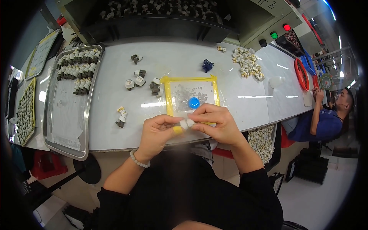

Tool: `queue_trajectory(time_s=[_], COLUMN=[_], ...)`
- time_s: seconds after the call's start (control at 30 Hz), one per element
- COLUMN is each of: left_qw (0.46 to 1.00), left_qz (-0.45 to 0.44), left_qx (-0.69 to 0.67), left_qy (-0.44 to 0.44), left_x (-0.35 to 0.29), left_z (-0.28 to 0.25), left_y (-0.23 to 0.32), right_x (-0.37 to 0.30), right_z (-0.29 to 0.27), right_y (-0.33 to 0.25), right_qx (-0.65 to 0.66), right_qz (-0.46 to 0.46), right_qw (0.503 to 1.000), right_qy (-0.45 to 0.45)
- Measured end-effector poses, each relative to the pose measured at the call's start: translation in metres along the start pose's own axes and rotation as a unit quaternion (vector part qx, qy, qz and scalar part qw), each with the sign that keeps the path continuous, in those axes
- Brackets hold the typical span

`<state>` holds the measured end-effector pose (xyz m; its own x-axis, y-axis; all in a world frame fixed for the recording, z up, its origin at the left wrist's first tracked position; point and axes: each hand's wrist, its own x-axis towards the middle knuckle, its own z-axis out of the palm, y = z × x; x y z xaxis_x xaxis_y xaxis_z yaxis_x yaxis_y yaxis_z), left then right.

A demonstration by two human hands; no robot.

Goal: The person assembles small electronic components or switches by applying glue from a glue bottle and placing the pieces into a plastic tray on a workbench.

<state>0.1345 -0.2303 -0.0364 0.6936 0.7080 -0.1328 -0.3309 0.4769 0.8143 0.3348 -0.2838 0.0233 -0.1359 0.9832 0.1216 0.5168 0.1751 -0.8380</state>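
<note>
My left hand (159,132) and my right hand (215,122) meet near the table's front edge. Between their pinched fingertips is a small white figurine part (187,124); the fingers cover much of it, so I cannot tell if it is one piece or two. Yellow material wraps my left thumb. Just beyond the fingers, a small round blue dish (194,102) sits inside a square edged with yellow tape (169,100). Left of the square lie several white-and-grey figurine pieces (140,81). A fuller figurine (121,117) lies nearer my left hand.
A metal tray (87,134) with rows of figurines (76,71) is at left. A pile of small white parts (247,63) and a dark blue lump (207,65) lie right of centre. A machine with a dark bin (153,28) stands behind. Another person (326,119) works far right.
</note>
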Motion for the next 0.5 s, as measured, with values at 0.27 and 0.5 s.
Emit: queue_trajectory(time_s=[0.27, 0.5], left_qw=[0.999, 0.997], left_qz=[0.026, 0.061], left_qx=[0.017, 0.042], left_qy=[0.019, 0.022], left_x=[-0.0002, -0.0030], left_z=[0.0056, 0.0065], left_y=[0.0002, -0.0008], right_x=[-0.0016, -0.0017], right_z=[-0.0010, 0.0003], right_y=[0.0071, 0.0027], right_qx=[0.038, 0.004], right_qz=[0.003, -0.015], right_qw=[0.999, 1.000], right_qy=[-0.023, -0.016])
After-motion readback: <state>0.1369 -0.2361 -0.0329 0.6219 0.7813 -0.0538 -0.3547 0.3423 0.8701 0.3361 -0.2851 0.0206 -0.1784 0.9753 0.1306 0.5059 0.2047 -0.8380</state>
